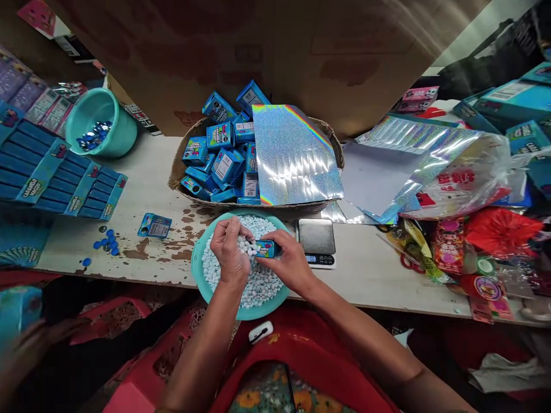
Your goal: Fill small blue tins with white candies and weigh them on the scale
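Note:
Over a turquoise basin (197, 267) full of small white candies (258, 289), my two hands meet. My right hand (291, 259) grips a small blue candy box (266, 248) lying on its side, with its end turned toward the left. Cupped in my left hand (231, 248) is a little heap of white candies, held against that end of the box. The box's opening itself is hidden by the candies and fingers. Just right of my right hand stands a small digital scale (316, 240) with a lit display.
Behind the basin, a cardboard tray (175, 172) holds many blue boxes and a shiny holographic sheet (297, 155). A single blue box (155, 225) and blue caps (107, 242) lie left. A turquoise bucket (124, 135) stands farther back. Another person's hand (30, 344) shows lower left.

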`<state>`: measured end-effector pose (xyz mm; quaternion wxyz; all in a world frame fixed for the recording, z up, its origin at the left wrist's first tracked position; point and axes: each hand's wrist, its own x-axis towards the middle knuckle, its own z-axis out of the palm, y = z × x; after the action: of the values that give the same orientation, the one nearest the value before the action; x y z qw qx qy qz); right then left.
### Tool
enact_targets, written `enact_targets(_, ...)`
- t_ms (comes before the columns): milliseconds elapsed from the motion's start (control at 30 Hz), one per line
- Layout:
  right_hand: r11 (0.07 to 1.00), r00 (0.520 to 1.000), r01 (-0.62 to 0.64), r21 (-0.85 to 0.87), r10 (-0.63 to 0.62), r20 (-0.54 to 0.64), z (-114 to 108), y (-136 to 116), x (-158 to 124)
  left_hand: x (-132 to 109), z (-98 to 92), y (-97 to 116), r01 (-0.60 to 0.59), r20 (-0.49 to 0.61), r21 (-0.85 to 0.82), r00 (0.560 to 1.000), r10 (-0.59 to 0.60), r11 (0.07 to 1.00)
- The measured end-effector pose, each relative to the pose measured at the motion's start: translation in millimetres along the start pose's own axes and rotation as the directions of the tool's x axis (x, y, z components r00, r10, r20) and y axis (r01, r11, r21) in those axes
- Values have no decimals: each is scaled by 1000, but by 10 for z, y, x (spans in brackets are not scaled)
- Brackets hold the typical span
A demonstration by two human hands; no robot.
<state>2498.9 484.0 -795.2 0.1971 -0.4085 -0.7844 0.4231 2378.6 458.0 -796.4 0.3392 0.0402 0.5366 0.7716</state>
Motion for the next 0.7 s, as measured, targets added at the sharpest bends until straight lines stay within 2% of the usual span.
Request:
enact_targets(133, 1000, 1000, -8, 18, 8, 0, 6, -38, 7, 25, 17, 0, -16, -27, 29, 999, 17, 999)
enact_targets(233, 1000, 1000, -1, 3, 1, -23, 47, -102, 36, 28, 9, -13, -42, 27, 70, 999, 40, 997)
enact_targets(333, 999, 999, -18, -46, 16, -31, 98, -144, 70, 10, 2, -57, -137, 111, 210, 987, 116, 968)
enact_targets(400, 998, 999, -31, -47, 30, -25, 98, -128, 77, 11, 3, -83, -215, 155, 342, 973, 171, 915)
enact_targets(500, 997, 999, -41, 60, 43, -25, -2, -47, 26, 72, -19, -106, -255, 158, 411, 965, 207, 875)
enact_targets(533, 993, 998, -50, 110, 54, -36, -57, -13, -5, 109, -47, -119, -220, 135, 382, 974, 182, 897)
enact_targets(600, 978, 994, -69, 194, 84, -69, -170, 58, -65, 195, -152, -175, -83, 95, 323, 994, 54, 943)
enact_targets(667, 965, 990, -73, 251, 100, -95, -253, 122, -105, 270, -315, -274, 37, 135, 408, 986, -100, 912)
enact_targets(700, 959, 990, -67, 274, 97, -97, -274, 147, -112, 296, -409, -331, 45, 172, 499, 974, -150, 865)
